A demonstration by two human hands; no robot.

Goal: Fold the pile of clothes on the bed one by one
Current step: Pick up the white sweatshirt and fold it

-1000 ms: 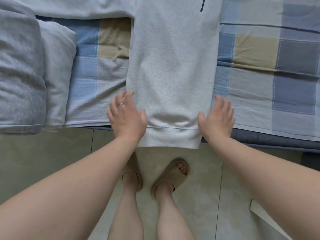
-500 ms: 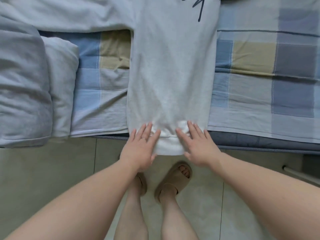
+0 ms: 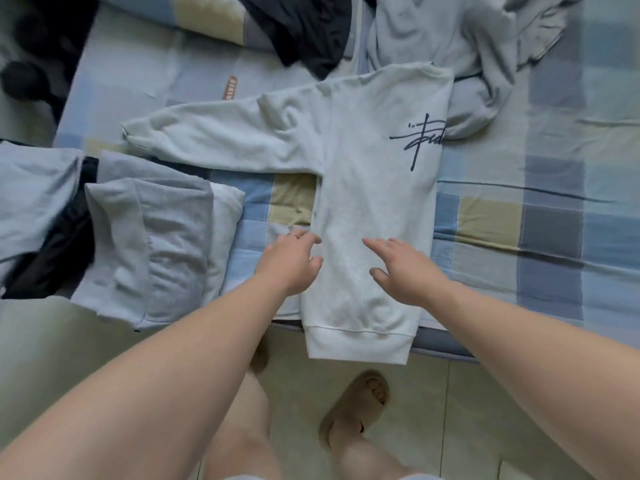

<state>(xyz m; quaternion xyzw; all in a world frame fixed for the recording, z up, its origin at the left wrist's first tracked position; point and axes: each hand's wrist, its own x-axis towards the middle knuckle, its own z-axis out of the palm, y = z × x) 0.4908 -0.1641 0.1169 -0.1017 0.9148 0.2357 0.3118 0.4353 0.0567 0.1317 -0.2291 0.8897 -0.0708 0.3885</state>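
Note:
A light grey sweatshirt (image 3: 377, 188) with a dark script print lies on the bed, folded in half lengthwise, its left sleeve stretched out to the left and its ribbed hem hanging over the bed's edge. My left hand (image 3: 289, 261) hovers at the sweatshirt's left edge, fingers loosely spread and holding nothing. My right hand (image 3: 398, 268) is over the lower body of the sweatshirt, fingers straight. Unfolded clothes lie behind it: a grey garment (image 3: 460, 46) and a black one (image 3: 304, 29).
A stack of folded grey clothes (image 3: 149, 244) sits at the left on the checked bedsheet (image 3: 536, 220). The bed's edge runs just in front of my legs. My feet in tan slippers (image 3: 353, 407) stand on the tiled floor.
Both hands have left the sweatshirt's hem and moved up over its lower body. The view has lifted, so the sleeve, print and pile behind now show.

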